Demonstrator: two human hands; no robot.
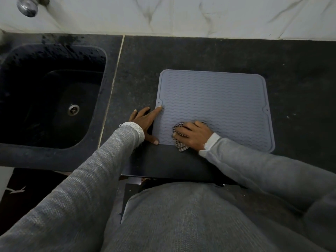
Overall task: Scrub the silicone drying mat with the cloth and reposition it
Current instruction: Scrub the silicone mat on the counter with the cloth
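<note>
Grey silicone drying mat (214, 99) lies flat on the dark counter (300, 70), right of the sink (52, 91). Right hand (195, 134) presses the checked cloth (179, 138) onto the mat's near-left area — fingers curled down over it. Left hand (145, 121) is spread flat at the mat's left edge — index tip and thumb touching the rim.

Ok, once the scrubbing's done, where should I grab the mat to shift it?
Probably the near-left corner of the silicone drying mat. It lies flat on the counter, so pinch the thin raised rim, coming in from the left where the left hand already rests at that edge. The right hand presses the cloth down; a flexible mat likely peels up easiest corner first.
</note>
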